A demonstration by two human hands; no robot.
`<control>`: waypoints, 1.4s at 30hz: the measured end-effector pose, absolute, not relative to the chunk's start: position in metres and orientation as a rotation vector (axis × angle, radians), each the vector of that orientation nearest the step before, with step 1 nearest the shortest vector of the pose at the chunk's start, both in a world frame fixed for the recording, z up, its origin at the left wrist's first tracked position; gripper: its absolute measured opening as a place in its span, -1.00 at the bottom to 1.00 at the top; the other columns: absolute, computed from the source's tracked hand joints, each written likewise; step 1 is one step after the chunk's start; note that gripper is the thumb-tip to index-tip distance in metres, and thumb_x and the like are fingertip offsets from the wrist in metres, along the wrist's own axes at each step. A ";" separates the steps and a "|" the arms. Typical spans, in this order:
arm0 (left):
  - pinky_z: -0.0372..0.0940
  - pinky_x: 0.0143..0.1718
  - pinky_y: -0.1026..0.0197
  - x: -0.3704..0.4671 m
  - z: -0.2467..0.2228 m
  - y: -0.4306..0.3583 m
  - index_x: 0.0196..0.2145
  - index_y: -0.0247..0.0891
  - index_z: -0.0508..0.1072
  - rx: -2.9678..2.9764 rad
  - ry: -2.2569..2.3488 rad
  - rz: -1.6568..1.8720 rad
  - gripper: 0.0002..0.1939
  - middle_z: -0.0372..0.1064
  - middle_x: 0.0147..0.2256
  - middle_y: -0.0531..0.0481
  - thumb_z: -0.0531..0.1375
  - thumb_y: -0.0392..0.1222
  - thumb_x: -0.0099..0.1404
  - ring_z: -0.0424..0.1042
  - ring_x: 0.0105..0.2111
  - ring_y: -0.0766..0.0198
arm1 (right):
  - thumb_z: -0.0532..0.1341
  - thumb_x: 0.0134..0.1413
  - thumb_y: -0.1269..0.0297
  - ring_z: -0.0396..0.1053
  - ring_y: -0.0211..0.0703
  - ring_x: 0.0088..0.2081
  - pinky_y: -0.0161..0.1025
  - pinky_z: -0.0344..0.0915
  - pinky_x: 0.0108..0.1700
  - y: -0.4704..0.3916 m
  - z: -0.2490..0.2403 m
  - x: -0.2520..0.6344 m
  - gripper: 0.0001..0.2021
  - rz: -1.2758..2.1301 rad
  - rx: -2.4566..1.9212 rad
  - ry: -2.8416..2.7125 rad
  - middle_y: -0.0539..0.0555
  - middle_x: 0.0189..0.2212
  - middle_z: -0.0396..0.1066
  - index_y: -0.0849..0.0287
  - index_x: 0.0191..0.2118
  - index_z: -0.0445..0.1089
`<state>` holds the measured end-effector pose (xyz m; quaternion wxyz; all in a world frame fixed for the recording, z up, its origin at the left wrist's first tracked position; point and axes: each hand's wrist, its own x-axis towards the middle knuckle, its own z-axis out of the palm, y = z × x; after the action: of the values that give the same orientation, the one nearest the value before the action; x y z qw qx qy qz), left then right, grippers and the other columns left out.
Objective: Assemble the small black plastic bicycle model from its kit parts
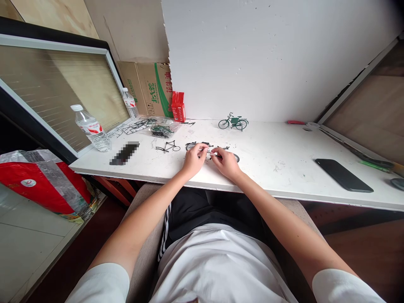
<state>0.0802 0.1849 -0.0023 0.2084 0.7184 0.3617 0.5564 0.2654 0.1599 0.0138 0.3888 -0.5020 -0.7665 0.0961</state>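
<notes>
Both hands meet over the near part of the white table (pixel 268 168), fingertips pinched close together. Between them is a small model bicycle part (pixel 208 152) with pale and dark bits, too small to make out in detail. My left hand (pixel 195 160) pinches it from the left, and my right hand (pixel 227 164) grips it from the right. Just behind my left fingers lies a dark toy wheel (pixel 190 146); another small wheel (pixel 236 158) shows beside my right hand. To the left lies a black model bicycle frame (pixel 169 146). An assembled green model bicycle (pixel 233 121) stands farther back.
Left on the table are a plastic bag of dark parts (pixel 162 128), black part sprues (pixel 137 125), a blurred-out dark object (pixel 125 153) and a water bottle (pixel 93 128). A small red box (pixel 178 110) stands by a cardboard carton (pixel 153 86). A black phone (pixel 343 175) lies right.
</notes>
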 end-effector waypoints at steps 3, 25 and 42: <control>0.55 -0.07 0.09 0.080 -0.001 0.184 -0.05 -0.17 0.50 2.008 1.021 1.536 -0.85 0.60 -0.04 -0.13 0.17 -0.13 0.54 0.63 -0.13 0.16 | 0.14 0.28 0.17 0.36 -0.09 -0.47 -0.23 0.16 -0.33 0.160 0.014 0.266 -0.74 0.254 -1.278 -1.955 0.06 -0.43 0.52 0.14 -0.06 0.49; 0.52 -0.23 0.20 0.081 0.002 0.181 -0.06 -0.17 0.51 2.057 1.061 1.473 -0.84 0.60 -0.07 -0.10 0.15 -0.13 0.53 0.61 -0.24 0.22 | 0.13 0.28 0.18 0.32 -0.12 -0.49 -0.25 0.13 -0.33 0.159 0.013 0.265 -0.79 0.222 -1.268 -2.057 0.01 -0.49 0.46 0.10 -0.14 0.48; 0.50 -0.26 0.21 0.082 0.002 0.180 -0.07 -0.17 0.50 2.095 1.066 1.449 -0.85 0.60 -0.07 -0.09 0.14 -0.17 0.52 0.60 -0.26 0.23 | 0.14 0.31 0.17 0.32 -0.11 -0.50 -0.25 0.15 -0.32 0.161 0.011 0.266 -0.78 0.222 -1.273 -2.086 0.03 -0.48 0.50 0.11 -0.13 0.49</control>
<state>0.0818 0.1805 0.0019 0.1889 0.7451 0.3789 0.5153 0.2655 0.1607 0.0112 0.3371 -0.4885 -0.8003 0.0851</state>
